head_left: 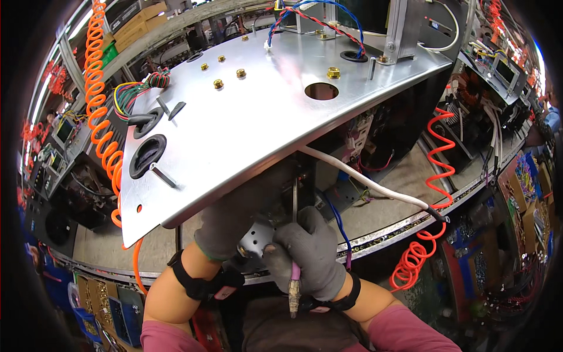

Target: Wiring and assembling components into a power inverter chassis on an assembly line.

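A grey-gloved right hand, my right hand [314, 255], is closed round a slim tool with a metal shaft [295, 196] and a purple, worn tail end [294, 284]. Its shaft points up under the metal plate [193, 146]; the tip's contact is too dark to make out. My left hand [229, 220], also gloved, reaches beneath the plate's near edge, its fingers hidden in shadow. Between the hands sits a silvery part with small holes [255, 237]. A white sleeved cable [369, 182] comes out from under the plate to the right.
Orange coiled hoses hang at left [97, 88] and right [443, 146]. Brass nuts [218, 84], upright studs, rubber grommets [148, 157] and a wire bundle [132, 100] top the plate. A conveyor rail [381, 237] runs below. Parts bins [99, 305] stand lower left.
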The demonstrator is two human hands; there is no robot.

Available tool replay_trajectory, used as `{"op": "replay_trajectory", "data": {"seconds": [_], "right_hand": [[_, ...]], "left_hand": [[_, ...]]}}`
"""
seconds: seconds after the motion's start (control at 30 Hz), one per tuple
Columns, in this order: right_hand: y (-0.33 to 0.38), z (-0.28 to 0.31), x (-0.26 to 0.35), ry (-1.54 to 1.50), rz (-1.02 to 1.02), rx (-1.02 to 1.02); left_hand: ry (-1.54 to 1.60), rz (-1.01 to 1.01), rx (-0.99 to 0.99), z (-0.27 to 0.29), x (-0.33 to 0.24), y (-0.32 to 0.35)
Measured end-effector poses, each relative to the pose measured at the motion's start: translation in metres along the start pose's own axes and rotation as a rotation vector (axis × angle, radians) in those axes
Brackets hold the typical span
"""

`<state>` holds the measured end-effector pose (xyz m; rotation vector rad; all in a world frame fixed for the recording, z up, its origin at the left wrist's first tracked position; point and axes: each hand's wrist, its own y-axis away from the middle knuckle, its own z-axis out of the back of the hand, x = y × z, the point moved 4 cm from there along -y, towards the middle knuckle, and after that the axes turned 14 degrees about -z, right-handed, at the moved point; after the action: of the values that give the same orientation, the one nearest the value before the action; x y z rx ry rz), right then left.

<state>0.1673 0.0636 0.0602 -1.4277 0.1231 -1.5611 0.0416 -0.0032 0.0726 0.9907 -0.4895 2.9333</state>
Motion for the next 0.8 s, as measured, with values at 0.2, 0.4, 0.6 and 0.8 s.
{"op": "replay_trajectory", "data": {"seconds": [0.2, 0.4, 0.6, 0.8], "right_hand": [[-0.006, 0.000, 0.002, 0.087, 0.032, 0.076], [-0.017, 0.000, 0.006, 0.132, 0.108, 0.096], [-0.024, -0.003, 0.009, 0.230, 0.135, 0.207], [0.000, 0.009, 0.010, 0.224, -0.022, 0.169]], "left_hand": [[0.450, 0.266, -0.226, -0.017, 0.010, -0.012], [-0.229, 0.125, -0.322, 0.008, 0.002, -0.023], [0.104, 0.325, -0.347, 0.013, 0.008, -0.033], [0.741, 0.413, -0.656, 0.030, 0.023, -0.022]]}}
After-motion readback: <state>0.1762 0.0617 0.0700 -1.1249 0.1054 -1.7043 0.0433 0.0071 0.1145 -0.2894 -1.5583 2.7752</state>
